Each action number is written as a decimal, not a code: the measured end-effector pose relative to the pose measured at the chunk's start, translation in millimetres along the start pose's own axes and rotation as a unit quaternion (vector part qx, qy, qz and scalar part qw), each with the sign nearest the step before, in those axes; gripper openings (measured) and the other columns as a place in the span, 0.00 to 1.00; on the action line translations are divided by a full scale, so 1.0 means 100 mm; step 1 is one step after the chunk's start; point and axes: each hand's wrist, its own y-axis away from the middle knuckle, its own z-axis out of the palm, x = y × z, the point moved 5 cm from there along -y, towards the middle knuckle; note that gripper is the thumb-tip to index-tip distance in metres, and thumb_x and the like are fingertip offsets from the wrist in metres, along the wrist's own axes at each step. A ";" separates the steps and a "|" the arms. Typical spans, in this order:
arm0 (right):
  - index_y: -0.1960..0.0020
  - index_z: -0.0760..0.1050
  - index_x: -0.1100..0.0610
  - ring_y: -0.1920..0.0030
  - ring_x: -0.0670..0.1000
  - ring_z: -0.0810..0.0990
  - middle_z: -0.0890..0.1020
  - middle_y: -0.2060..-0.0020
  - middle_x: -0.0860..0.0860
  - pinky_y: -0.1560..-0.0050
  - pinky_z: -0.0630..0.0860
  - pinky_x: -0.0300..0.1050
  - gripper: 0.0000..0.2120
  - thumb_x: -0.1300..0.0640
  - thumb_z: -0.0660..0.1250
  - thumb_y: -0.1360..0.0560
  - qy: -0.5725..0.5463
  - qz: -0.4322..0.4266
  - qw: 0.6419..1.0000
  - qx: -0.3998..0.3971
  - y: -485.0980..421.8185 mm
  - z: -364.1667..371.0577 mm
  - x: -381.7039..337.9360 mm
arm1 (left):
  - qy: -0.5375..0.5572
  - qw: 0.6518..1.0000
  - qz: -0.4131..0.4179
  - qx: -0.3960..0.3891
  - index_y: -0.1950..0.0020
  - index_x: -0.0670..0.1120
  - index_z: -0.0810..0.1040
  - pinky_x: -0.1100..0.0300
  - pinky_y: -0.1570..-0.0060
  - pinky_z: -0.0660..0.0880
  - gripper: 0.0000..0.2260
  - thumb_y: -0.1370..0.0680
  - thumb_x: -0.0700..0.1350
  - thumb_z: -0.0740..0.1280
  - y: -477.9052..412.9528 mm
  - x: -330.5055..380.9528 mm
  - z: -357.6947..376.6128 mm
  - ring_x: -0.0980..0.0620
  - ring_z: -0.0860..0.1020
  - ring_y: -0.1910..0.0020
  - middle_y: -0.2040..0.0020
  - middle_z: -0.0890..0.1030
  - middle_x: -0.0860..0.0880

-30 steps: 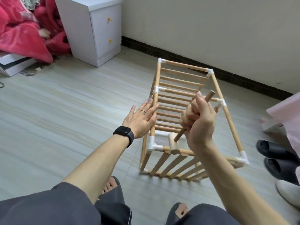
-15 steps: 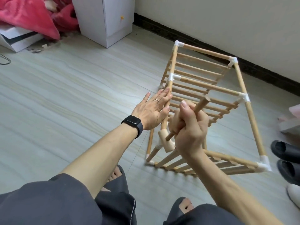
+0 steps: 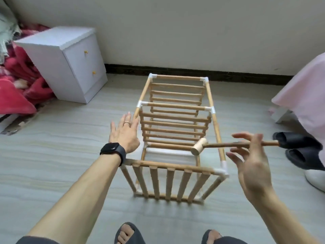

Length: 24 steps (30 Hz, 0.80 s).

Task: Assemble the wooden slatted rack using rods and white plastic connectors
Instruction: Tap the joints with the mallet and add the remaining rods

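Just 1 rack (image 3: 174, 118), 1 mallet (image 3: 198, 148), left hand (image 3: 124, 136), right hand (image 3: 253, 164).

Black smartwatch (image 3: 113, 150), ring (image 3: 126, 122) on left hand (image 3: 124, 135), dark slippers (image 3: 129, 233)

Motion smears your right hand (image 3: 253, 166), so your grip on the small light-wood mallet (image 3: 226, 145) can't be read, and its handle slips behind your fingers (image 3: 246, 136). Your black wristwatch (image 3: 113, 149) hides part of the wooden slatted rack's (image 3: 170, 180) near-left corner. The dark rubber slippers (image 3: 304, 158) run off the right edge.
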 end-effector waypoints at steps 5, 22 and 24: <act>0.49 0.81 0.55 0.67 0.51 0.75 0.79 0.58 0.56 0.65 0.78 0.44 0.10 0.49 0.66 0.22 -0.155 0.092 0.980 -0.078 0.19 -0.73 0.05 | 0.080 0.988 0.133 0.013 0.19 0.53 0.56 0.41 0.21 0.44 0.26 0.16 0.57 0.53 0.39 1.15 0.01 0.50 0.45 0.18 0.17 0.51 0.50; 0.36 0.70 0.33 0.59 0.43 0.79 0.77 0.61 0.43 0.54 0.72 0.40 0.13 0.49 0.62 0.17 0.360 0.050 0.928 -0.084 0.63 -1.41 0.43 | 0.049 0.992 0.112 0.038 0.24 0.51 0.68 0.44 0.26 0.59 0.32 0.23 0.58 0.41 0.92 1.97 0.46 0.46 0.62 0.22 0.24 0.70 0.48; 0.47 0.77 0.37 0.68 0.45 0.75 0.73 0.72 0.42 0.66 0.68 0.37 0.10 0.41 0.56 0.18 0.444 -0.013 0.893 -0.072 0.66 -1.37 0.38 | 0.046 0.992 0.108 0.042 0.24 0.51 0.69 0.45 0.26 0.60 0.31 0.22 0.57 0.43 0.92 1.97 0.47 0.46 0.63 0.23 0.25 0.71 0.48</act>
